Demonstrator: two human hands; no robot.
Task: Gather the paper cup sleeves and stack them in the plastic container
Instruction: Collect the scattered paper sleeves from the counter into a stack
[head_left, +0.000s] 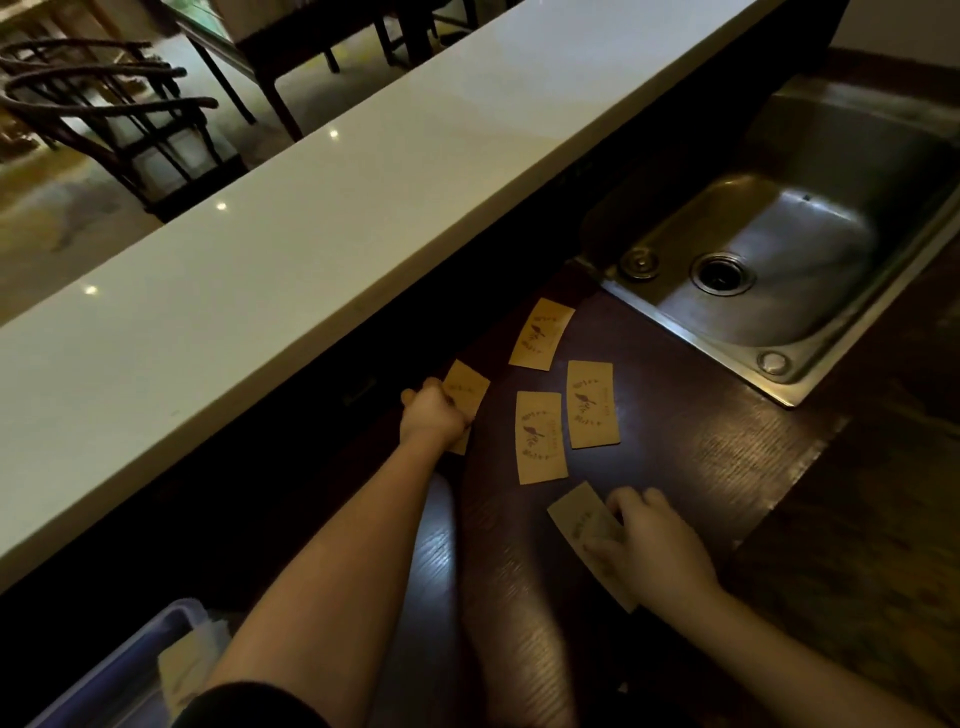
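Left hand (434, 415) grips a sleeve (466, 394), right hand (655, 545) grips another sleeve (582, 525) — three loose sleeves (540, 437) btwn them, near sink (789, 249).

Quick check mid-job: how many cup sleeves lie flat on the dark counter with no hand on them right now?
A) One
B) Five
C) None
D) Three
D: three sleeves lie untouched near the sink, one at the far side, one in the middle and one to its right, while the left hand and the right hand each grip another sleeve.
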